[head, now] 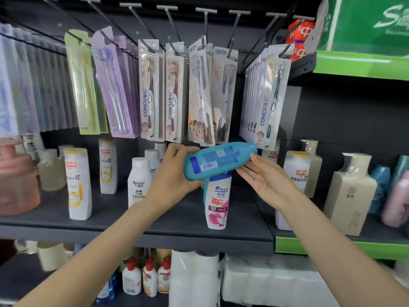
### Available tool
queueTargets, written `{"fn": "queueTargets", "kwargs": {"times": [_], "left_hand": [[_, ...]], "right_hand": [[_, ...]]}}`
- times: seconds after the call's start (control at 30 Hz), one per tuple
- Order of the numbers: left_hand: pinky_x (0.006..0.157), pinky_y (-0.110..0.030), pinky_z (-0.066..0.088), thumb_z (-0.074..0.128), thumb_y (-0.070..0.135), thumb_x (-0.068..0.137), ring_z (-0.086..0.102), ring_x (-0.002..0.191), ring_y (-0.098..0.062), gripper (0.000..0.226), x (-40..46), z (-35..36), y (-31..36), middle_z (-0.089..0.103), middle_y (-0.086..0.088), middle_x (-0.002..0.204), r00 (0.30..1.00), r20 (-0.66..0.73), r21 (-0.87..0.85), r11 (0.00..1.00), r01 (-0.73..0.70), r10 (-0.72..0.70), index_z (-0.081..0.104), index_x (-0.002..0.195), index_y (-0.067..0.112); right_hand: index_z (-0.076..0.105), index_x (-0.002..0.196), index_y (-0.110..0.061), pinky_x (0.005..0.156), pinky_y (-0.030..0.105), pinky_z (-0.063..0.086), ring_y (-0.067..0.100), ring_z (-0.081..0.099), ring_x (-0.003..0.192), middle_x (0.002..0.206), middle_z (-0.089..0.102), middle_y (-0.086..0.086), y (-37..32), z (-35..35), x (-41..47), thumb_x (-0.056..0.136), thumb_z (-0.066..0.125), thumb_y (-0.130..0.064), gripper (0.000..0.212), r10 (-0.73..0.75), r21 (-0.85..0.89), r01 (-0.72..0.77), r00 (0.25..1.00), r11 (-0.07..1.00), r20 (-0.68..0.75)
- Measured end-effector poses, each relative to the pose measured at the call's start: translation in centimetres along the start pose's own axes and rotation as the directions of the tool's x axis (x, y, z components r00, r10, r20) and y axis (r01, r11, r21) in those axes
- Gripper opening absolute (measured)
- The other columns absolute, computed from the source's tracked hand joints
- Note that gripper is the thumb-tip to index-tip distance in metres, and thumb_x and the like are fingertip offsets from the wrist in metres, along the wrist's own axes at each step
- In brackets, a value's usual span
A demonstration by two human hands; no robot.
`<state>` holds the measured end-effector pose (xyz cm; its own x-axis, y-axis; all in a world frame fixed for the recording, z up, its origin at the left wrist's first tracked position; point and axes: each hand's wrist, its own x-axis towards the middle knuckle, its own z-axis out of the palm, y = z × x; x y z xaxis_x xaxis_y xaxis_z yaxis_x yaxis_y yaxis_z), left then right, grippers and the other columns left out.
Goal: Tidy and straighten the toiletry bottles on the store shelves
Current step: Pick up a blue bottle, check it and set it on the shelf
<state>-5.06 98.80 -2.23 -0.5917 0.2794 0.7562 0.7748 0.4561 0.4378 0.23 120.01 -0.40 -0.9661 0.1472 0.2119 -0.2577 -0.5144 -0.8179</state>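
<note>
- Bottom shelf, nearest: 3 small red-capped bottles [147,276] stood beside white paper-roll packs [243,282]
- Left hand [174,173] grasped the base end of a teal bottle [219,159], fingers curled over its top edge, thumb side under it
- Teal bottle was held lying sideways in the air above the grey shelf [188,220], barcode label facing the camera, cap end pointing right
- Right hand [265,180] was released: palm up, fingers straight, fingertips touching the underside of the bottle near its cap end
- Head & Shoulders bottle [218,202] stood upright on the shelf directly below the teal one
- Rocien bottle [139,182] upright just left of the left wrist; Pantene bottle [78,183] further left
- Beige square bottle [349,196] upright on the right section
- Farthest: packaged toothbrushes [152,89] hung on pegs above the bottles
</note>
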Motion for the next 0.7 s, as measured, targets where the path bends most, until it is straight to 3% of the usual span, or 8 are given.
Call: {"fn": "queueTargets", "kwargs": {"times": [0.2,0.43,0.57,0.7], "left_hand": [[0.083,0.005,0.030,0.083,0.014,0.066,0.040,0.105,-0.002,0.066,-0.2,0.4,-0.2,0.035,0.008,0.113,0.997,-0.015,0.024,0.997,-0.072,0.073,0.049,0.123,0.014],[0.081,0.005,0.032,0.078,0.030,0.073,0.045,0.100,0.016,0.057,-0.8,0.5,-0.7,0.048,0.011,0.110,0.995,0.086,-0.153,0.987,0.056,-0.043,0.051,0.123,0.031],[0.074,0.001,0.038,0.063,0.034,0.085,0.054,0.096,0.010,0.035,-1.1,0.4,-1.0,0.060,0.015,0.109,0.979,0.171,-0.243,0.959,0.147,-0.107,0.055,0.119,0.032],[0.060,-0.005,0.041,0.052,0.033,0.093,0.055,0.079,0.008,0.014,-1.1,-0.2,-1.3,0.063,0.014,0.092,0.981,0.168,-0.220,0.966,0.138,-0.102,0.057,0.106,0.032]], "right_hand": [[0.057,0.119,-0.005,0.083,0.028,0.057,0.018,0.066,0.103,0.114,0.067,0.014,0.6,-0.7,-0.1,0.094,0.048,-0.007,0.026,0.007,0.053,-0.008,1.000,0.999,0.021],[0.059,0.112,-0.015,0.080,0.028,0.058,0.017,0.069,0.098,0.108,0.070,0.008,-0.1,0.0,0.4,0.092,0.053,-0.015,0.020,-0.056,0.015,0.055,0.998,0.998,0.043],[0.056,0.119,-0.011,0.085,0.031,0.056,0.020,0.065,0.106,0.118,0.065,0.012,-0.5,0.9,1.0,0.093,0.053,-0.020,0.028,-0.083,-0.128,0.092,0.994,0.987,0.075],[0.060,0.101,-0.014,0.076,0.029,0.059,0.022,0.067,0.096,0.107,0.063,0.011,-0.6,2.7,1.6,0.089,0.061,-0.029,0.020,-0.137,-0.406,0.115,0.990,0.906,-0.025]]}}
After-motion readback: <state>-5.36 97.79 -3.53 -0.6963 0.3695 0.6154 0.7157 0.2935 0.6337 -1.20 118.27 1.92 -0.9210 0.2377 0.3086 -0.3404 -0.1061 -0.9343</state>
